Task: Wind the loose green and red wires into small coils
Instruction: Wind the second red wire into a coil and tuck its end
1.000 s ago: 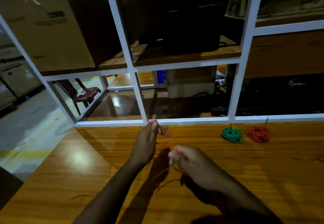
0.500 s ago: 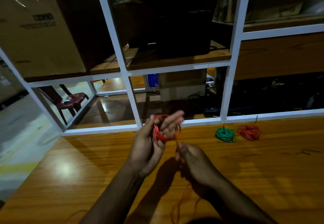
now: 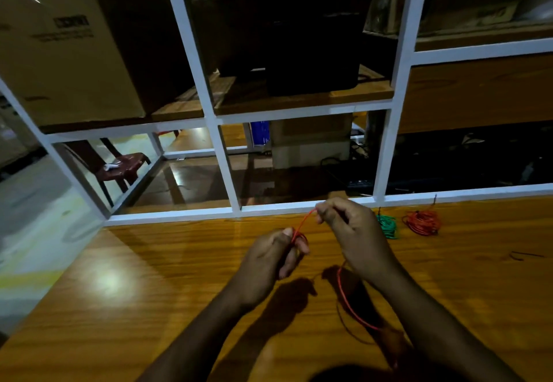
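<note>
Both hands are up over the wooden bench [image 3: 167, 307], w/ one red wire [image 3: 344, 298] running between them. Left hand [image 3: 269, 259] is curled round a small bundle of red loops, thumb on top, loops showing at the fingertips. Right hand [image 3: 353, 232] sits higher and a bit further back, thumb and forefinger pinching the same wire; a short taut stretch slants up from the left-hand loops to that pinch. Below the right wrist the loose remainder hangs in a curve and trails down toward the near edge of the bench, partly lost in the arm's shadow. Two finished coils lie on the bench near its far edge, just right of the right hand: green coil [image 3: 388, 226], partly hidden by the hand, and red coil [image 3: 422, 222] beside it, apart but close. A thin dark bit of wire [image 3: 523, 255] lies further right. Behind the bench stands a white frame [image 3: 386, 154] w/ a cardboard box [image 3: 65, 52] on a shelf, upper left. A dark red stool [image 3: 125, 166] shows through the frame, lower left.
</note>
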Demonstrator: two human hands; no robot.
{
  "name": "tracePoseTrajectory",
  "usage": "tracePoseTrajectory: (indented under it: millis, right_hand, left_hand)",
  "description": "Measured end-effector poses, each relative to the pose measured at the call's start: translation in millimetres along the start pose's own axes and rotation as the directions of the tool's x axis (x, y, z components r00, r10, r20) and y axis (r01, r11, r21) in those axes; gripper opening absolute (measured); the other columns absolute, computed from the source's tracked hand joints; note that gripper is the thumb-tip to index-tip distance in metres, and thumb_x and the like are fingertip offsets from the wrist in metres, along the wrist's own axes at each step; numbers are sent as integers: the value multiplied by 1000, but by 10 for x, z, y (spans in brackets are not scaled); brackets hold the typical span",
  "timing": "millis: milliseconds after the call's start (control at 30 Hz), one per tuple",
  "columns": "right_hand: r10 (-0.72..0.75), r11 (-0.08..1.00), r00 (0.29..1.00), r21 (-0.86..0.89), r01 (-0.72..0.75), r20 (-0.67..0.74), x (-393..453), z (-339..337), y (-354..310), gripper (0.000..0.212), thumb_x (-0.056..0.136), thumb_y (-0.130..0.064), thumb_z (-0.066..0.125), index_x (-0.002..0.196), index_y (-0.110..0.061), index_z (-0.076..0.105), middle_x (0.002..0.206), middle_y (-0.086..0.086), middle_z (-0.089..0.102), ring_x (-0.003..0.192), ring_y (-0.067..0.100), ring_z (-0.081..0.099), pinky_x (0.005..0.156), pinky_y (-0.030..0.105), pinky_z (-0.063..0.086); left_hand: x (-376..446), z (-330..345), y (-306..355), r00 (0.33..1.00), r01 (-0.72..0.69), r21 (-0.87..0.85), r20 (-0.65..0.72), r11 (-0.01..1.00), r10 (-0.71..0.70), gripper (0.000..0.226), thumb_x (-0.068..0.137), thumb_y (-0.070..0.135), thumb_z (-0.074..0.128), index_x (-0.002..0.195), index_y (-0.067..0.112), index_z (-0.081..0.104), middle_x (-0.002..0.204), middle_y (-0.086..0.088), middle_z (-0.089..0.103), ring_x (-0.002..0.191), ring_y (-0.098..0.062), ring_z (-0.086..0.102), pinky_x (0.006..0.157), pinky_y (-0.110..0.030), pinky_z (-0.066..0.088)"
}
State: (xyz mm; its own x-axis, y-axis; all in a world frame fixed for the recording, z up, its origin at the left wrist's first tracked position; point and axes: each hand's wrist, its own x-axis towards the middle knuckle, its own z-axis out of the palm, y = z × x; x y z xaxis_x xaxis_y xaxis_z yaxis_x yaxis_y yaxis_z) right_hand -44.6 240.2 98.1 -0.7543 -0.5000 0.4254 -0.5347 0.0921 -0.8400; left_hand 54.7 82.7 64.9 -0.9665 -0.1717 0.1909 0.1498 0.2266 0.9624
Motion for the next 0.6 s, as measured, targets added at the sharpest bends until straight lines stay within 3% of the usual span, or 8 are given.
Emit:
tracePoseTrajectory:
  millis: [100,200,300,367,433,500,600]
  right_hand:
    - [45,999,999,15,-45,-8,62,47,236,24,100,-31,55,80,-19,64,76,0,63,76,11,59,67,24,44]
    - [112,993,990,16,-114,84,-97,203,444,27,104,-35,44,86,-23,58,77,1,59,74,18,56,66,36,44]
    - [247,967,900,-32,-252,360,-369,341,430,33,104,-47,32,90,-31,56,86,-3,61,77,16,59,65,33,48]
    - [234,972,818,-114,-205,526,-497,375,310,35,102,-55,31,93,-33,57,91,-8,63,84,10,62,70,28,48]
    - [174,982,771,-166,-90,613,-527,353,128,34,101,-57,35,95,-34,59,91,-13,63,84,4,61,73,29,49]
    - [119,987,762,-159,-21,637,-489,283,-54,28,102,-50,41,94,-32,60,91,-12,62,84,4,60,74,31,50]
    - [62,990,835,-138,17,547,-387,129,-245,20,103,-44,42,90,-39,57,86,-15,61,84,-1,57,72,23,47]
  left_hand:
    - [7,93,159,996,70,-418,76,906,-42,47,105,37,36,101,2,67,61,-6,56,45,-9,30,48,-26,24]
    - [87,40,257,997,73,-644,60,761,-46,47,107,30,32,112,-5,62,96,-25,71,42,-4,27,43,-19,22]
    - [186,-102,298,996,1,-770,-52,638,-66,42,109,27,27,130,-3,48,132,-27,61,47,-4,36,47,-16,32]
    - [232,-194,279,989,-47,-790,-122,611,-81,42,109,26,26,137,-1,42,139,-23,59,58,-6,47,52,-17,41]
    - [262,-250,194,971,-59,-668,-212,741,-113,41,109,27,27,137,4,46,135,-15,64,74,-11,61,65,-20,50]
    - [276,-242,104,935,-16,-334,-339,943,-105,40,110,30,24,134,10,50,129,-4,69,89,-22,70,80,-28,55]
    - [253,-171,-53,953,51,12,-299,999,-45,40,110,33,25,135,15,51,125,4,71,95,-19,73,87,-24,56]
